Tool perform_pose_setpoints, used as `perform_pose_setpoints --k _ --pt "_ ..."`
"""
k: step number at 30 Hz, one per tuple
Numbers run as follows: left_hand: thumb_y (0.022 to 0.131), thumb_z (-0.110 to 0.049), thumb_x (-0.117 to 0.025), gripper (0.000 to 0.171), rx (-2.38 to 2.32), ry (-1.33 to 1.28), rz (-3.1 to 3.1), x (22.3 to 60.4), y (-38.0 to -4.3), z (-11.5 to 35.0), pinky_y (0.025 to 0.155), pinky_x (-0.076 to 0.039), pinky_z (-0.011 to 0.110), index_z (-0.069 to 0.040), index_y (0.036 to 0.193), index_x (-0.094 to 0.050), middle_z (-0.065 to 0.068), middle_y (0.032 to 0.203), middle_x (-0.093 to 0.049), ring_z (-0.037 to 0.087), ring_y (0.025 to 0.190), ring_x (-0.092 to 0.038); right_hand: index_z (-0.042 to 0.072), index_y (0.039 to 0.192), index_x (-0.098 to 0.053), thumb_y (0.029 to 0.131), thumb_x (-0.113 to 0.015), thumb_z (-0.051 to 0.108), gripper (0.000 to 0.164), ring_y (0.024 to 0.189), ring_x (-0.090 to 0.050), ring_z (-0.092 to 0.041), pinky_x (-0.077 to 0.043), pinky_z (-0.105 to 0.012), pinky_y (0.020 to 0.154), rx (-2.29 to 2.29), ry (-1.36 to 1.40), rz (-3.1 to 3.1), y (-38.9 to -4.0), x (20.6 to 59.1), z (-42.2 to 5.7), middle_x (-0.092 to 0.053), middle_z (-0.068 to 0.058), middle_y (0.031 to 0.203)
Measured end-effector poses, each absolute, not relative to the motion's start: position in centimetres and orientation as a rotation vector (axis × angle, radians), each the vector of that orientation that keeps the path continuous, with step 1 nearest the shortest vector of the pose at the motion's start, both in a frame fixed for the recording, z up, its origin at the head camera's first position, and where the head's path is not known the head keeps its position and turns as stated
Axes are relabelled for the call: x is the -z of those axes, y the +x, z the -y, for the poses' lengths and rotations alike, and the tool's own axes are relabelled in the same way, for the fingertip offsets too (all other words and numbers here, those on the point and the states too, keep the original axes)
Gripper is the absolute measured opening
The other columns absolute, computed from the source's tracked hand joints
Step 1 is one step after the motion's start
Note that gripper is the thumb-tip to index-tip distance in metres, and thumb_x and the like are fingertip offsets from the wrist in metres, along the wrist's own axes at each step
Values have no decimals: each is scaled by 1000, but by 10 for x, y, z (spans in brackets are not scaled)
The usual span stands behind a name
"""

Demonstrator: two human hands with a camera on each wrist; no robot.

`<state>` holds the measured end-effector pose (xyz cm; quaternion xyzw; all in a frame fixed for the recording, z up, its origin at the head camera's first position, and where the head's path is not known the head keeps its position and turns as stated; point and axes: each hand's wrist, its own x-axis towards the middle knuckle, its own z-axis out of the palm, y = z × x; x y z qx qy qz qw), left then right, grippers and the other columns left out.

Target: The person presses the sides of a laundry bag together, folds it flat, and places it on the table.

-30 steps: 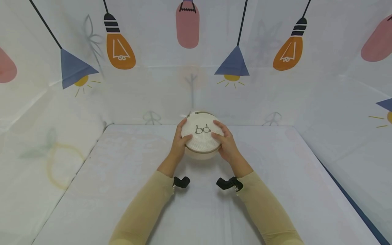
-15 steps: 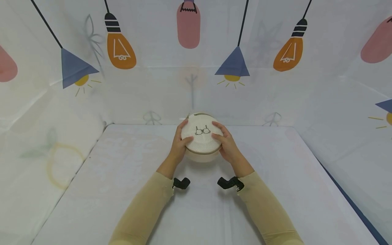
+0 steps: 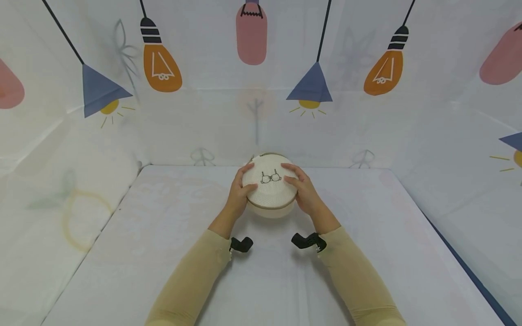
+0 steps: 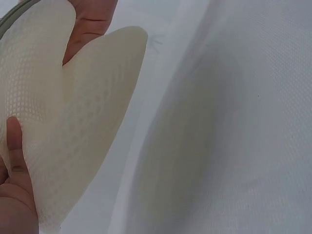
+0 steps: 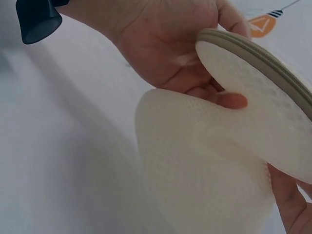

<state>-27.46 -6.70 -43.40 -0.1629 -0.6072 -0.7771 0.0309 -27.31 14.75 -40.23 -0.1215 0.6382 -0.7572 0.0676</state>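
A round cream mesh laundry bag [image 3: 270,194] with a line drawing on its top is held up over the table at centre. My left hand [image 3: 238,194] grips its left side, thumb on the top face. On the opposite side my right hand [image 3: 306,192] holds it, thumb and fingers around the edge. A greenish-brown zip [image 5: 265,58] runs round the rim in the right wrist view. Below the zip the mesh underside [image 4: 97,107] bulges downward, pressed in where fingertips push into it. The bag's inside is hidden.
A white-covered table [image 3: 183,271] lies beneath both arms. Behind it rises a white cloth backdrop [image 3: 220,117] printed with lamps and bulbs. A black wrist mount [image 3: 242,244] sits at the left cuff, another mount [image 3: 307,241] at the right.
The bag has sunk slightly toward me, and both hands have come down a little with it. My right thumb has slid outward toward the bag's edge.
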Motion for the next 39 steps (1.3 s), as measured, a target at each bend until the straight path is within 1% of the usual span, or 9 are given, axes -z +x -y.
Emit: perform_pose_setpoints --k 8,11,16,19,21,26,31,35,39 --pt "84 5 -53 65 2382 -532 1879 436 -274 66 123 -11 37 -3 148 -40 8 162 -24 20 151 -16 6 152 -38 100 -50 6 53 133 -43 -27 -49 -20 89 2221 -383 -1930 -274 402 -149 -24 -7 162" --pt "83 5 -51 64 2393 -538 1878 436 -273 65 123 -11 35 -3 146 -41 8 162 -25 20 151 -17 6 153 -35 100 -50 4 55 133 -42 -24 -48 -20 90 2217 -385 -1907 -275 403 -149 -22 -8 163" --pt "81 5 -49 64 2432 -523 1850 434 -272 63 123 -12 34 0 144 -40 10 163 -22 21 152 -17 7 154 -33 100 -49 4 56 127 -46 -21 -50 -20 87 2224 -380 -1866 -276 406 -149 -22 -9 162" --pt "82 6 -49 63 2448 -514 1839 435 -272 62 123 -10 34 1 144 -40 11 164 -20 22 152 -15 7 154 -32 100 -48 3 57 127 -47 -22 -50 -20 86 2236 -380 -1840 -276 408 -150 -22 -9 163" --pt "82 6 -49 62 2430 -506 1865 437 -272 62 123 -10 35 0 144 -40 10 164 -21 22 152 -15 8 154 -31 100 -48 3 57 131 -44 -24 -50 -20 88 2243 -383 -1830 -276 409 -150 -21 -9 163" --pt "83 3 -50 61 2360 -515 1933 438 -271 63 123 -9 36 -2 144 -42 9 163 -23 20 152 -16 9 156 -31 99 -49 2 60 143 -32 -30 -48 -19 92 2253 -394 -1820 -276 410 -151 -17 -6 165" --pt "84 0 -51 61 2371 -549 1945 438 -272 64 122 -10 38 -3 144 -42 10 162 -24 21 150 -19 9 156 -31 99 -49 2 60 147 -26 -29 -45 -18 96 2261 -394 -1832 -277 411 -152 -15 -4 166" --pt "86 -1 -50 60 2395 -574 1953 437 -273 64 121 -15 39 -3 145 -41 11 161 -24 23 147 -25 9 156 -32 100 -49 2 59 145 -29 -28 -46 -18 95 2273 -385 -1831 -277 413 -153 -15 -4 166" --pt "87 1 -49 59 2393 -581 1966 436 -272 65 120 -18 40 -2 145 -41 11 161 -24 24 145 -27 8 156 -32 99 -48 2 59 142 -34 -29 -49 -19 93 2291 -375 -1800 -277 414 -153 -15 -5 166"
